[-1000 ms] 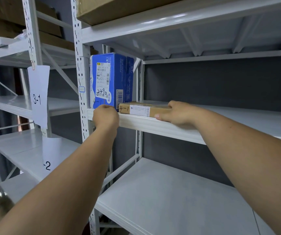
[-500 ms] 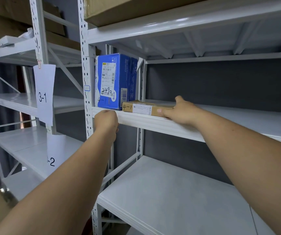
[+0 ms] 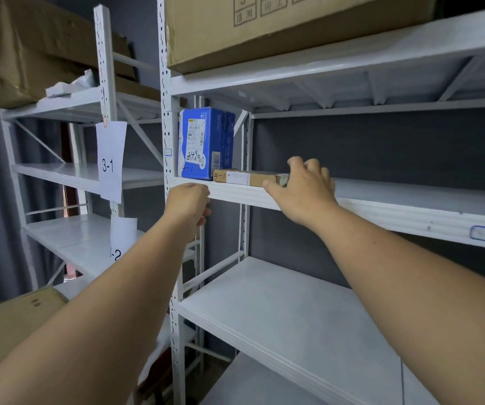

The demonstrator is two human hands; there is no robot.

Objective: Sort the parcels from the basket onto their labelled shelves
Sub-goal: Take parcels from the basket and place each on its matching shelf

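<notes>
A flat brown parcel [image 3: 244, 178] marked "4-1" lies on the white shelf [image 3: 396, 211], next to an upright blue box [image 3: 206, 141] also marked "4-1". My right hand [image 3: 302, 191] holds the parcel's right end, thumb at its front face and curled fingers over its top. My left hand [image 3: 188, 203] is curled into a fist just below the shelf's front edge, under the blue box, with nothing in it. No basket is in view.
A large cardboard box [image 3: 264, 30] sits on the shelf above. The left rack carries paper labels "3-1" [image 3: 109, 162] and one ending in "-2" [image 3: 122, 238]. A bare lower shelf [image 3: 279, 311] lies beneath. Another cardboard box [image 3: 10, 325] stands at the lower left.
My left hand has dropped from the shelf's edge to just below it. My right hand's fingers have lifted and curled over the parcel's right end. The parcel stays beside the blue box.
</notes>
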